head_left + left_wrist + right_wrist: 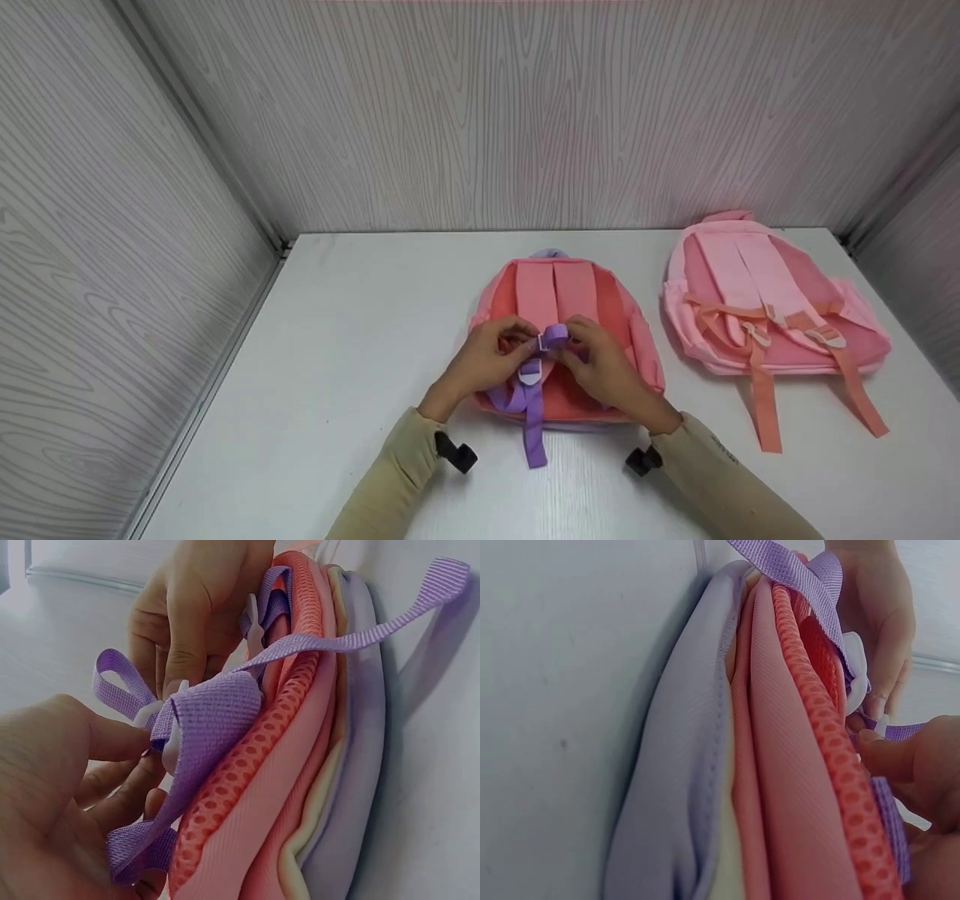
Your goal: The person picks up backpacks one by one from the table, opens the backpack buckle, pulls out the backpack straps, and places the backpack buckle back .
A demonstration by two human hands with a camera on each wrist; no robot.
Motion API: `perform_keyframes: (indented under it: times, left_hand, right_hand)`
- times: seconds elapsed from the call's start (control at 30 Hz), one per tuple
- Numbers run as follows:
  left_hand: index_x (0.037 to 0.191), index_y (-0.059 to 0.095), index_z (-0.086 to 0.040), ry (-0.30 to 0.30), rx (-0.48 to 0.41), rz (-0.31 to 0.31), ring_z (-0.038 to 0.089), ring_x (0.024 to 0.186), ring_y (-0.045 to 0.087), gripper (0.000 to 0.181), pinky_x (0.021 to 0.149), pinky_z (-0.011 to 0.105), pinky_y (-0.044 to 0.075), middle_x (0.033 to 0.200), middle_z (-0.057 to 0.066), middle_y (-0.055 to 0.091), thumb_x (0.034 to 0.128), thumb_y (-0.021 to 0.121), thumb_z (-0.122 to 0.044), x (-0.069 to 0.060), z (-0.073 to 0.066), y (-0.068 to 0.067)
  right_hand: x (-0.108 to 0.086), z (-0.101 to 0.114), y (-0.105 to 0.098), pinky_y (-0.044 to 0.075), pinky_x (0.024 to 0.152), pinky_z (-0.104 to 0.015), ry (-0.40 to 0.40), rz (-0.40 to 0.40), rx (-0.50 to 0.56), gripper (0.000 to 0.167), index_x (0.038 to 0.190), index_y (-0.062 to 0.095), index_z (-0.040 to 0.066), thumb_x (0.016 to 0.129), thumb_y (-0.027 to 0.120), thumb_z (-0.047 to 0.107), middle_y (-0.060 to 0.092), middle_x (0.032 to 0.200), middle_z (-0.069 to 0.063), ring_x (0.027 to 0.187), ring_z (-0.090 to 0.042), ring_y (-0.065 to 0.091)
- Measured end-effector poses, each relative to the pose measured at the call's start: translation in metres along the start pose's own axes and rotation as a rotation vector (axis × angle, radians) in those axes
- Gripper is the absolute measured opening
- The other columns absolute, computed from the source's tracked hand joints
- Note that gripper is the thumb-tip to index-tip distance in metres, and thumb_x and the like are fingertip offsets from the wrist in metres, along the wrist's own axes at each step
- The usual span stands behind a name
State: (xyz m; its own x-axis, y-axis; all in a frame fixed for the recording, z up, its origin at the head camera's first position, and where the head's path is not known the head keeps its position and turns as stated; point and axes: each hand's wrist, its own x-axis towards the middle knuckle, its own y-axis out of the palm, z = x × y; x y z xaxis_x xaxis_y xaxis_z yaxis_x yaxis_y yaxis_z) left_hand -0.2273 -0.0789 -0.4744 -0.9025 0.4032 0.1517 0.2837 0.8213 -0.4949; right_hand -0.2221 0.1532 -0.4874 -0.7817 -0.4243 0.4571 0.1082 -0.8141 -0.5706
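Observation:
A coral-pink backpack (622, 322) lies on the table with its shoulder straps facing up. Over its middle, my left hand (487, 361) pinches a small white strap buckle (541, 343) between thumb and fingers. From the other side my right hand (606, 369) pinches the purple webbing strap (555, 335), which loops up out of that buckle. A second white buckle (530, 373) hangs just below, its purple strap tail (534, 435) reaching past the bag's lower edge. In the left wrist view the purple loop (124, 679) stands between both hands. Fingers partly hide the threading.
To the right lies a light pink backpack (750, 300) with orange straps (765, 412) trailing over the white table (360, 360). Wood-grain panels (487, 112) stand behind and at both sides. A black wrist camera (457, 454) sits on each sleeve.

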Motion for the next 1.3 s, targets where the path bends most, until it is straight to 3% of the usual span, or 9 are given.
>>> perform_keyframes:
  times: [0.13,0.33,0.6,0.87,1.13,1.3]
  left_hand:
    - [0.121,0.072,-0.011,-0.003,-0.020,0.017,0.014,0.105,0.072,0.017,0.095,0.035,0.056,0.115,0.002,0.077,0.1037,0.070,-0.014,0.0003,0.0013,-0.0025]
    - [0.115,0.076,-0.013,-0.023,-0.029,0.005,0.012,0.101,0.073,0.014,0.094,0.036,0.059,0.110,0.000,0.079,0.1027,0.073,-0.017,-0.0002,0.0021,-0.0052]
    - [0.115,0.077,-0.017,-0.008,0.006,-0.014,0.013,0.095,0.065,0.013,0.090,0.032,0.055,0.107,-0.003,0.076,0.1038,0.072,-0.018,0.0006,0.0030,-0.0054]
    - [0.114,0.076,-0.011,0.023,-0.014,-0.032,0.012,0.094,0.069,0.013,0.087,0.030,0.057,0.107,0.001,0.077,0.1022,0.071,-0.011,0.0016,0.0021,0.0005]
    - [0.116,0.074,-0.014,-0.011,-0.023,-0.044,0.012,0.095,0.067,0.014,0.087,0.030,0.054,0.108,-0.002,0.076,0.1025,0.072,-0.013,-0.0009,-0.0020,0.0016]
    - [0.118,0.072,-0.015,0.006,-0.016,-0.024,0.015,0.096,0.065,0.019,0.087,0.034,0.053,0.111,-0.001,0.076,0.1001,0.072,-0.011,-0.0011,-0.0042,0.0019]
  right_hand:
    - [0.0000,0.0002,-0.0007,0.061,0.095,-0.037,0.001,-0.003,0.000,0.023,0.115,0.075,0.009,0.095,0.077,-0.003,0.069,0.105,-0.003,0.098,-0.016,0.067]
    - [0.0018,0.0017,-0.0018,0.060,0.100,-0.042,0.024,0.019,0.012,0.021,0.116,0.075,0.009,0.097,0.075,-0.001,0.070,0.108,-0.003,0.103,-0.017,0.068]
    - [0.0023,0.0011,-0.0019,0.059,0.102,-0.043,0.035,0.016,0.032,0.023,0.116,0.076,0.012,0.098,0.075,-0.001,0.070,0.109,0.000,0.104,-0.015,0.067]
    - [0.0004,0.0018,-0.0005,0.062,0.094,-0.044,-0.004,0.002,0.009,0.021,0.116,0.075,0.007,0.096,0.076,-0.002,0.070,0.108,-0.003,0.100,-0.017,0.069]
    - [-0.0009,0.0012,-0.0002,0.060,0.099,-0.044,0.038,0.026,0.030,0.027,0.122,0.074,0.008,0.097,0.074,-0.002,0.069,0.113,-0.004,0.107,-0.020,0.069]
    - [-0.0017,0.0003,-0.0007,0.060,0.100,-0.044,0.043,0.030,0.052,0.028,0.121,0.075,0.009,0.096,0.075,-0.004,0.069,0.111,-0.004,0.109,-0.020,0.069]
